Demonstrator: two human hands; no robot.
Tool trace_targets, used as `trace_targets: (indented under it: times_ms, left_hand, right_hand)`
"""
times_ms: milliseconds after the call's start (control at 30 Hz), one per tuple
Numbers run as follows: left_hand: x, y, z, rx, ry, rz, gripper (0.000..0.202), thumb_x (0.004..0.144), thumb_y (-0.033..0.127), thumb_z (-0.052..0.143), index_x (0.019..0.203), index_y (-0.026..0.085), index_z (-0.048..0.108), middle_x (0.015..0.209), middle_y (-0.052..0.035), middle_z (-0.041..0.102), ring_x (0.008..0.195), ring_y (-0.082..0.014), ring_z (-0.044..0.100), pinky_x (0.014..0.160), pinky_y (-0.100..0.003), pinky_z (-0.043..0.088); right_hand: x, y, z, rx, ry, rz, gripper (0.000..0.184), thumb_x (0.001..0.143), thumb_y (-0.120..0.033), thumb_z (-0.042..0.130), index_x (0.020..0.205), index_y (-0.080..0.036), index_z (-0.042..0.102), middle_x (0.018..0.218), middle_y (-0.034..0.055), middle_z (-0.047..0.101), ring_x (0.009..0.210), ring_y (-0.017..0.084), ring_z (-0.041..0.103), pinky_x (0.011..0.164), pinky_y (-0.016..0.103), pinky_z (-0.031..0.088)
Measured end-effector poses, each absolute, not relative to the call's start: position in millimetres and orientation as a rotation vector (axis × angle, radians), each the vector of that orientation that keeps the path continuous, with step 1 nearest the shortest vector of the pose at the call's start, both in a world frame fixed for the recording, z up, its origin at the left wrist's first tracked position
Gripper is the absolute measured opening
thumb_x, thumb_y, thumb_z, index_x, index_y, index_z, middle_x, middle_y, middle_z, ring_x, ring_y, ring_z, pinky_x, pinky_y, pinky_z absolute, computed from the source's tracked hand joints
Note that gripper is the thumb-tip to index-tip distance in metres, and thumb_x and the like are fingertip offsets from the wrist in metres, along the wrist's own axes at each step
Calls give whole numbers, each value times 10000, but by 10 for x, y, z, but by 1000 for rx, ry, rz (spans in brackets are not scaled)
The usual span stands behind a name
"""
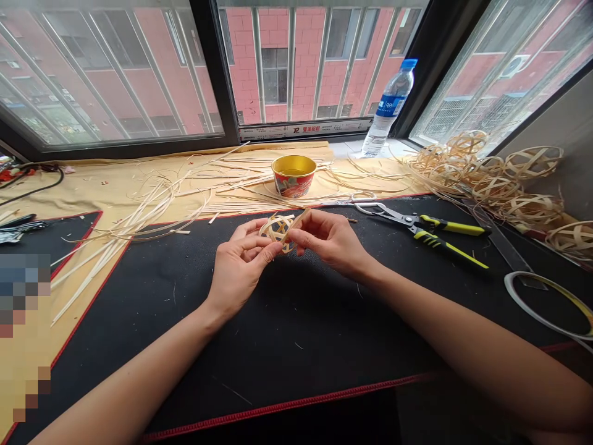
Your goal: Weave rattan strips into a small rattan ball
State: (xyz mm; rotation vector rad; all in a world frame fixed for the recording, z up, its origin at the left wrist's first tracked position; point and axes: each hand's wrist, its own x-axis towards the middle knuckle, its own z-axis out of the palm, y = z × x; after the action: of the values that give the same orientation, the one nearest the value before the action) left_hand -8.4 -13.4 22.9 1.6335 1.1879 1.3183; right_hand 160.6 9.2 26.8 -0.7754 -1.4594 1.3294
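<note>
A small openwork ball woven from pale bamboo strips (pixel 274 227) is held above the black mat (pixel 296 346). My left hand (pixel 243 254) closes around its left side, with thumb and fingers on the weave. On the right side, my right hand (pixel 327 236) pinches a short flat strip (pixel 299 224) against the ball between thumb and fingers. Part of the ball is hidden behind the fingers. Just beyond the hands stands a red paper bowl (pixel 294 176) with a gold inside.
Pliers with yellow-black handles (pixel 426 232) lie right of my hands. Farther right are a metal ruler (pixel 504 247), a tape roll-like ring (pixel 549 303) and several woven balls (pixel 528 164). Loose strips (pixel 139 216) spread left. A water bottle (pixel 389 111) stands by the window.
</note>
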Motion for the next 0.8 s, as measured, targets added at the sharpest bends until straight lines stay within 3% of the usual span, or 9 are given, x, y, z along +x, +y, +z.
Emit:
trace_targets:
  times_ms: [233,400,600,800]
  left_hand:
    - [-84,-161,220,1828,1214,1509,91,720,270,731,709,180,734,1198,-93,569,1138,-238,565,977,-362,486]
    - [-55,-174,220,1882,1195,1486,104,760,278,696,747,185,742,1211,-89,573,1147,-225,569,977,-336,491]
    - [-49,-178,229,1912,1246,1469,153,778,314,675,718,183,727,1192,-83,591,1135,-233,578,1000,-361,474]
    - [-76,-187,242,1964,1243,1364,176,810,333,624,761,195,721,1238,-83,580,1177,-241,552,991,-362,481]
  right_hand:
    - [1583,89,273,-729,-1134,1579,263,693,-357,757,706,-147,600,741,-14,597,655,71,551,668,248,541]
    - [1579,77,272,-691,-1025,1642,249,679,-333,772,721,-149,609,743,-19,605,689,80,566,742,300,552]
    - [1572,71,295,-738,-1009,1635,287,643,-341,793,662,-145,584,663,-38,565,642,65,549,672,240,543]
    - [1615,90,267,-791,-1033,1592,295,632,-351,795,719,-158,591,688,-36,568,611,62,521,587,212,507]
